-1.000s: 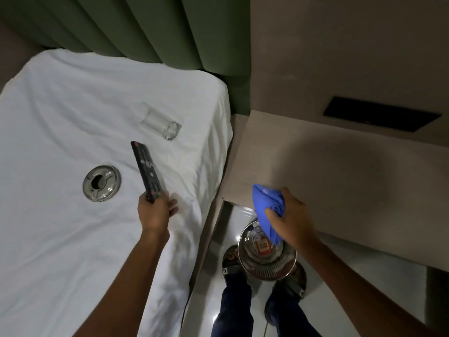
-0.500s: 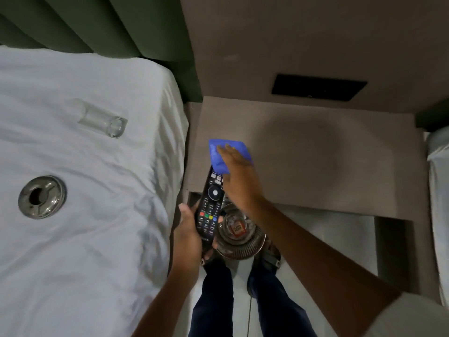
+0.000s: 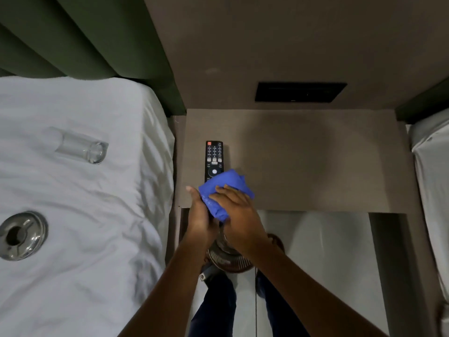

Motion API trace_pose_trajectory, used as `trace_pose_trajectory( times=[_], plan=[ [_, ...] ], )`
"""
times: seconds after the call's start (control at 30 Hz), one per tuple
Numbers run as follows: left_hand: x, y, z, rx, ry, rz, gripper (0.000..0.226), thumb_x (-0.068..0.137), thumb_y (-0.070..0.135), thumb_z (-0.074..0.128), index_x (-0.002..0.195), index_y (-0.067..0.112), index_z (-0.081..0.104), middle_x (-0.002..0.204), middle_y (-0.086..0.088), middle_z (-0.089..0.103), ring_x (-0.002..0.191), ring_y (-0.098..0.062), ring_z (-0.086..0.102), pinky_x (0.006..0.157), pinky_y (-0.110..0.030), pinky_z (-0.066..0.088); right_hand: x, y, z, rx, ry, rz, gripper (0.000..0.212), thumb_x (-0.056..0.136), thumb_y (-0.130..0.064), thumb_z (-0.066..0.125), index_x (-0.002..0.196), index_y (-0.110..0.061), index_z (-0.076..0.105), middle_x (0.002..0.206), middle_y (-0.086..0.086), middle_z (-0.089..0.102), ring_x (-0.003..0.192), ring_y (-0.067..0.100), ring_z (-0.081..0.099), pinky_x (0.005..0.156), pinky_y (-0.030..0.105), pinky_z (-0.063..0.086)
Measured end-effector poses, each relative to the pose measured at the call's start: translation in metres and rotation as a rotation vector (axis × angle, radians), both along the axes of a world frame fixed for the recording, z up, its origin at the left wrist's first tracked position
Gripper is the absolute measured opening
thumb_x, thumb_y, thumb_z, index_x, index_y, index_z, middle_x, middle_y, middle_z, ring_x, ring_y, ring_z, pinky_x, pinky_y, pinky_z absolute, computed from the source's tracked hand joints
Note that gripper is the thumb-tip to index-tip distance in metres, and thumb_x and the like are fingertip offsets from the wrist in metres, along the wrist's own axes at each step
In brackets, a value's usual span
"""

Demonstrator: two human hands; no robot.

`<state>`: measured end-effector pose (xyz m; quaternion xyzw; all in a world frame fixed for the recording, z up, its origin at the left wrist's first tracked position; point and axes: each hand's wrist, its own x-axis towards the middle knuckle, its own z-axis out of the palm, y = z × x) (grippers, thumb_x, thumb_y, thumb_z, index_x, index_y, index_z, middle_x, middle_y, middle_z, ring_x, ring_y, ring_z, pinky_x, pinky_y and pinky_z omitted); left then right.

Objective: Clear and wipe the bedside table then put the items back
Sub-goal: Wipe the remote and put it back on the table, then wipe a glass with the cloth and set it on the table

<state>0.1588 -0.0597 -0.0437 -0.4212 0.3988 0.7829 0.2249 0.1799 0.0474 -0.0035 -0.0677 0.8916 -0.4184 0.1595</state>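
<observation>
A hotel-style bedroom is indicated: a white-sheeted bed (image 3: 80, 190) at 9 o'clock, a green padded headboard (image 3: 80, 35) at 11, a bedside table (image 3: 315, 161) centrally, a second bed (image 3: 432, 166) at 3.

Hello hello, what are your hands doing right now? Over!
Left hand grips the remote's near end over the bedside table. Right hand presses the blue cloth on it. Glass and ashtray wait on the bed. Nothing blocking.

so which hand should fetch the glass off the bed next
Left, probably. The glass lies on its side on the bed, on the left hand's side. That hand is at the remote's near end, while the right hand holds the cloth.
</observation>
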Motion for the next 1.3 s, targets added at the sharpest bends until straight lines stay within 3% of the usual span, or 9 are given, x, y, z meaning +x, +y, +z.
trace_pose_trajectory(
  times=[0.17, 0.33, 0.6, 0.7, 0.87, 1.03, 1.13, 1.23, 1.3],
  plan=[
    [-0.032, 0.044, -0.037, -0.113, -0.089, -0.117, 0.079, 0.092, 0.069, 0.034, 0.125, 0.004, 0.061, 0.122, -0.023, 0.066, 0.115, -0.035, 0.063, 0.095, -0.047, 0.053, -0.003, 0.064, -0.017, 0.029, -0.114, -0.008, 0.04, 0.081, 0.0, 0.052, 0.116, -0.015, 0.064, 0.118, 0.006, 0.066, 0.109, 0.024, 0.059, 0.096, 0.041, 0.047],
    [-0.054, 0.121, -0.077, -0.384, 0.027, -0.388, 0.036, 0.095, 0.048, 0.053, 0.089, 0.02, 0.074, 0.092, -0.01, 0.076, 0.088, -0.026, 0.073, 0.084, -0.04, 0.059, -0.021, 0.148, -0.046, 0.177, -0.235, -0.281, 0.045, 0.075, 0.007, 0.05, 0.114, -0.012, 0.062, 0.113, 0.013, 0.066, 0.103, 0.031, 0.061, 0.093, 0.044, 0.048],
    [-0.085, 0.206, -0.13, -0.261, -0.012, -0.435, 0.016, 0.099, 0.021, 0.054, 0.101, 0.009, 0.064, 0.083, -0.001, 0.067, 0.061, -0.009, 0.07, 0.048, -0.018, 0.054, -0.05, 0.232, -0.078, 0.261, -0.281, -0.38, 0.049, 0.079, 0.002, 0.049, 0.124, -0.015, 0.055, 0.117, 0.011, 0.063, 0.108, 0.03, 0.056, 0.099, 0.049, 0.044],
    [-0.086, 0.213, -0.139, -0.361, -0.035, -0.47, 0.03, 0.096, 0.016, 0.058, 0.119, -0.003, 0.061, 0.085, -0.004, 0.066, 0.07, -0.014, 0.061, 0.055, -0.023, 0.054, -0.048, 0.252, -0.081, 0.216, -0.305, -0.405, 0.049, 0.08, 0.002, 0.048, 0.125, -0.014, 0.054, 0.115, 0.011, 0.063, 0.104, 0.029, 0.056, 0.095, 0.051, 0.046],
    [-0.082, 0.207, -0.151, -0.564, -0.046, -0.464, 0.032, 0.091, 0.013, 0.065, 0.117, -0.005, 0.062, 0.095, -0.014, 0.069, 0.067, -0.011, 0.061, 0.048, -0.017, 0.051, -0.044, 0.26, -0.085, 0.16, -0.301, -0.427, 0.044, 0.085, 0.001, 0.052, 0.127, -0.015, 0.053, 0.115, 0.008, 0.062, 0.102, 0.026, 0.057, 0.091, 0.048, 0.049],
    [-0.079, 0.204, -0.144, -0.699, 0.035, -0.484, 0.039, 0.086, 0.025, 0.072, 0.112, 0.0, 0.06, 0.108, -0.021, 0.07, 0.085, -0.023, 0.065, 0.061, -0.025, 0.05, -0.043, 0.252, -0.082, 0.12, -0.234, -0.478, 0.035, 0.088, 0.001, 0.051, 0.119, -0.014, 0.053, 0.102, 0.007, 0.063, 0.084, 0.021, 0.06, 0.067, 0.031, 0.051],
    [-0.072, 0.185, -0.123, -0.79, 0.123, -0.505, 0.042, 0.09, 0.037, 0.056, 0.112, 0.002, 0.063, 0.103, -0.017, 0.07, 0.096, -0.034, 0.067, 0.078, -0.039, 0.053, -0.047, 0.233, -0.073, 0.037, -0.199, -0.518, 0.021, 0.093, -0.01, 0.048, 0.104, -0.028, 0.045, 0.082, 0.001, 0.06, 0.062, 0.013, 0.057, 0.049, 0.022, 0.041],
    [-0.072, 0.131, -0.092, -1.138, 0.385, -0.661, 0.028, 0.091, 0.021, 0.055, 0.115, 0.012, 0.065, 0.108, -0.013, 0.071, 0.101, -0.033, 0.067, 0.09, -0.042, 0.051, -0.052, 0.196, -0.062, -0.008, -0.165, -0.464, 0.015, 0.097, -0.019, 0.047, 0.103, -0.031, 0.041, 0.081, 0.0, 0.061, 0.058, 0.008, 0.058, 0.044, 0.013, 0.041],
    [-0.071, 0.081, -0.068, -1.313, 0.537, -0.716, 0.032, 0.089, 0.03, 0.05, 0.115, 0.018, 0.065, 0.111, -0.005, 0.071, 0.102, -0.026, 0.066, 0.096, -0.04, 0.044, -0.054, 0.163, -0.055, -0.027, -0.175, -0.398, 0.018, 0.097, -0.019, 0.048, 0.112, -0.027, 0.043, 0.087, 0.002, 0.063, 0.061, 0.006, 0.059, 0.046, 0.012, 0.043]
  ],
)
